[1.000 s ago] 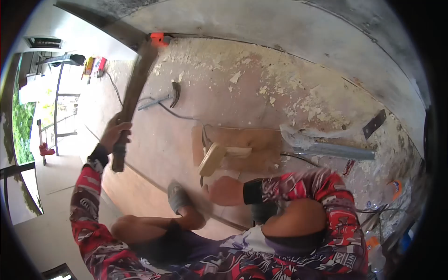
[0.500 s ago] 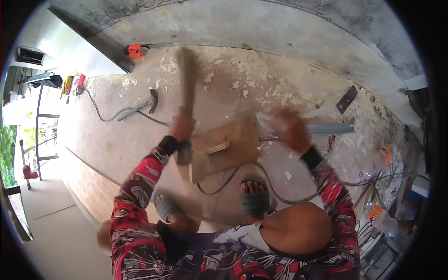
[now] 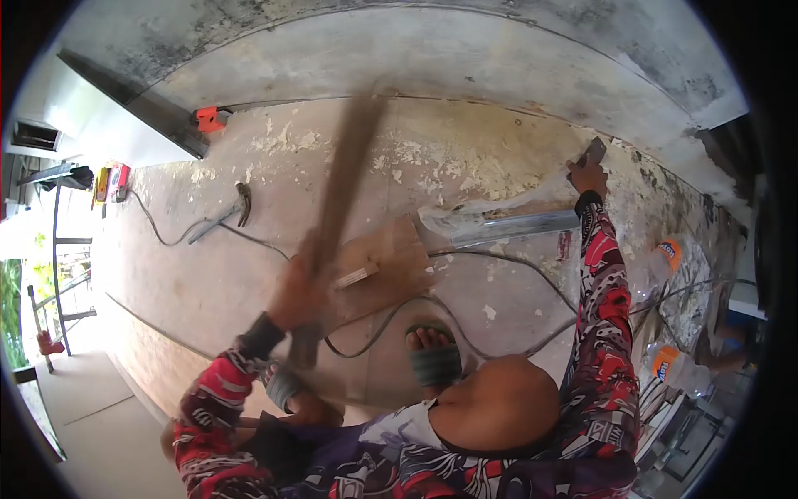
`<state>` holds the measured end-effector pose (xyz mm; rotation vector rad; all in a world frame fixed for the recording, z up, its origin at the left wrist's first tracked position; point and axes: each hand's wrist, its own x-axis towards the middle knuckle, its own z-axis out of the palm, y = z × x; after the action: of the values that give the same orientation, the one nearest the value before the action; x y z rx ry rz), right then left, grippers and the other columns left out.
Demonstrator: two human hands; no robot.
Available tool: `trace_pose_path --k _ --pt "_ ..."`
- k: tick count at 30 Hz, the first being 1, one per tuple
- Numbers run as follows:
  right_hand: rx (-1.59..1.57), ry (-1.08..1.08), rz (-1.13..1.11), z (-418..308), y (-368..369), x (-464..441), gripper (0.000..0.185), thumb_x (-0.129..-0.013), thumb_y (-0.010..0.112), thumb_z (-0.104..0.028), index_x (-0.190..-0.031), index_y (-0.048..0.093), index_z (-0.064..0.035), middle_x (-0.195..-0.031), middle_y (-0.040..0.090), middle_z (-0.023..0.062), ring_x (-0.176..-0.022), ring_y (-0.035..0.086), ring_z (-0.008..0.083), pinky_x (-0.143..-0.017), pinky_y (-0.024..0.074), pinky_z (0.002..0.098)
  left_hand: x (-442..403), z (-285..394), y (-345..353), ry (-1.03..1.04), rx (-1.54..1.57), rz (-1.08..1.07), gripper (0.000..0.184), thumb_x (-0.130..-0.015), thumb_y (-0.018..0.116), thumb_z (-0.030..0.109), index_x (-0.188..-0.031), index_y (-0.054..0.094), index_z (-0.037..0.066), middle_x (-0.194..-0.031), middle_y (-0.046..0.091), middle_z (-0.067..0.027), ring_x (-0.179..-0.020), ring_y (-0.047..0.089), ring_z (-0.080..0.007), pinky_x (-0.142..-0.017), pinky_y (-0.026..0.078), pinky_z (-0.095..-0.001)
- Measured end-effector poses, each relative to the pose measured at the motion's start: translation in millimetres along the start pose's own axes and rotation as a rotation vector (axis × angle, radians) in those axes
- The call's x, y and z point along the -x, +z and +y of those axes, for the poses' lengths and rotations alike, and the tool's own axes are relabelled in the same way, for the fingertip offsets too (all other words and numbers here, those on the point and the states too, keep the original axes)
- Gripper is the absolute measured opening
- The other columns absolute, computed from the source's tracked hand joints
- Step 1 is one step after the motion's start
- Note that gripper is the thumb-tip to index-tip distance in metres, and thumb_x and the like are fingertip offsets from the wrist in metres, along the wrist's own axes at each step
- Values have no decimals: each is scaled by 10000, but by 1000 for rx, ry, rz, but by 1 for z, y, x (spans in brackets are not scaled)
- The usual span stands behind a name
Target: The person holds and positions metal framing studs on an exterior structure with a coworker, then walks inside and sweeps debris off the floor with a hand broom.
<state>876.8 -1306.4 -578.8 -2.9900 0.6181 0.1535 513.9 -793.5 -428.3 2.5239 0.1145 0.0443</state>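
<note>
My left hand (image 3: 298, 287) is wrapped round a long wooden strip (image 3: 353, 166), whose blurred upper end points toward the wall. The strip's lower end sticks out below my fist. Under it on the floor lies a brown wooden board (image 3: 395, 262) with a small pale wood piece (image 3: 357, 277) on top; my hand hides part of the board. My right hand (image 3: 588, 177) reaches far out to the right, its fingers closed on a dark brown flat plate (image 3: 595, 150) near the wall. Clear plastic wrap (image 3: 490, 212) and a grey metal bar (image 3: 519, 228) lie beside that arm.
A hammer (image 3: 220, 223) lies on the floor at left, near a power cable (image 3: 154, 224). An orange tool (image 3: 211, 119) sits by the wall. Plastic bottles (image 3: 669, 254) with orange labels stand at right. My sandalled foot (image 3: 434, 358) is close to the cable loop.
My right hand has moved from the plastic wrap out to the dark plate and closed on it. My left hand, with the wooden strip, has come lower and the strip leans more to the right.
</note>
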Motion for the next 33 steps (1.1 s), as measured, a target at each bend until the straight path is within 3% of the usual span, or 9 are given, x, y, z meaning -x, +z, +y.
trace_pose_path --k 3,6,10,13,17,21,26,29,33 --pt "56 -62 -4 5 4 -2 636 -843 655 -608 -1326 581 -200 -1354 588 148 -1260 537 415 -967 473 608 -17 -6 -35 -620 431 7 488 -936 594 138 -1380 440 8 -811 554 -78 -514 594 -172 -392 542 -345" --pt "-13 -84 47 7 34 -27 588 -874 601 -631 -1234 646 -169 -1287 634 154 -1222 565 418 -956 480 601 -27 -7 -44 -864 543 29 351 -936 612 183 -1177 486 -40 -865 607 -151 -578 631 -201 -478 537 -348" --pt "-88 42 74 8 31 -40 486 -921 581 -554 -1218 661 -178 -1314 638 121 -1308 508 396 -1013 434 633 -54 -10 11 -784 402 -55 315 -927 601 159 -1154 480 -21 -829 570 -140 -562 622 -211 -481 522 -366" --pt "-97 104 51 -6 12 -32 586 -864 674 -548 -1321 580 -194 -1421 546 125 -1362 448 389 -1026 411 644 -41 36 65 -295 313 -210 427 -881 619 139 -1287 527 41 -1137 634 -286 -951 673 -397 -783 549 -476" --pt "-97 215 42 -9 11 -42 813 -779 745 -591 -1425 467 -183 -1406 550 155 -1362 451 371 -1037 401 634 -17 106 92 -215 451 -297 485 -926 627 174 -1350 469 0 -833 634 -152 -620 636 -232 -553 539 -390" --pt "-100 214 86 6 6 -48 819 -754 769 -533 -1415 452 -168 -1385 566 148 -1325 494 364 -1034 411 608 -20 138 63 -630 527 -467 519 -866 618 84 -1353 469 -16 -914 658 -200 -846 682 -314 -737 540 -436" --pt "-145 201 102 18 15 -55 766 -756 758 -413 -1414 442 -178 -1359 573 145 -1296 518 358 -1008 428 610 -9 102 70 -613 549 -220 373 -873 632 113 -1232 569 37 -1026 576 -177 -813 653 -262 -636 545 -376" --pt "-91 236 172 33 8 -54 663 -805 725 -363 -1389 445 -220 -1353 559 165 -1296 507 373 -990 433 629 18 41 134 15 138 -100 475 -951 614 193 -1350 450 -5 -847 587 -84 -633 633 -182 -497 506 -317" --pt "2 -14 328 73 32 -64 618 -859 681 -345 -1421 461 -211 -1368 553 151 -1293 492 358 -988 415 660 3 92 169 26 271 -139 526 -912 643 160 -1354 447 -48 -920 610 -119 -658 627 -198 -591 507 -346"
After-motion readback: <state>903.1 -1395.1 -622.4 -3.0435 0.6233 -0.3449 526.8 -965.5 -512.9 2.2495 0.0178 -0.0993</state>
